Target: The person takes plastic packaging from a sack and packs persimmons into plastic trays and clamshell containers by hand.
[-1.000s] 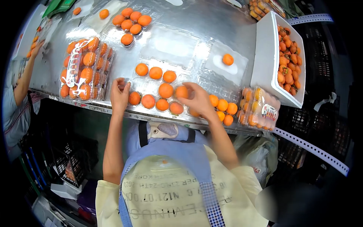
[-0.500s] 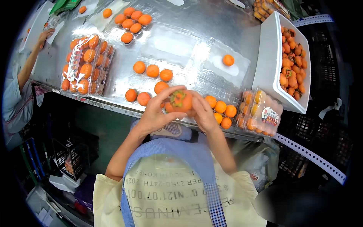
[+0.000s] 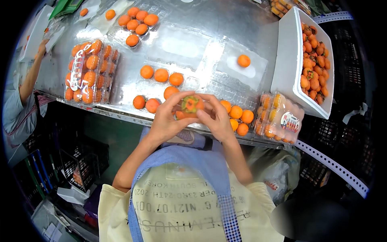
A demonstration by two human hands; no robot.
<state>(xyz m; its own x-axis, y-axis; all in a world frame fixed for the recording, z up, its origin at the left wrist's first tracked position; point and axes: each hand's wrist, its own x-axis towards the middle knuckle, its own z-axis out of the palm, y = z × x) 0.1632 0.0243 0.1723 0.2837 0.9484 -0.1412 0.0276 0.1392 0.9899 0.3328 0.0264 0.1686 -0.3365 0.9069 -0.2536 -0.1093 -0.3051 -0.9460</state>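
Note:
Between my left hand (image 3: 168,118) and my right hand (image 3: 217,121) is an orange fruit (image 3: 192,105) with its green leafy top facing up. The fingers of both hands curl around it, above the table's front edge. Just beyond lies an open clear tray (image 3: 161,90) with several orange fruits in it, some hidden behind my hands. More loose-looking fruits (image 3: 236,111) sit right of my right hand. A single fruit (image 3: 243,61) rests on a white pad in another clear tray.
A white foam box (image 3: 282,68) of fruits stands at the right, near a packed clear box (image 3: 282,121). Another packed box (image 3: 89,72) is at the left. Farther back is a part-filled tray (image 3: 139,24). A co-worker's arm (image 3: 32,72) reaches in at far left.
Both hands, apart over the tray a second ago, have come together around one fruit. Since half a second ago, the fruit has stayed nearly in place while my right fingers shifted on it.

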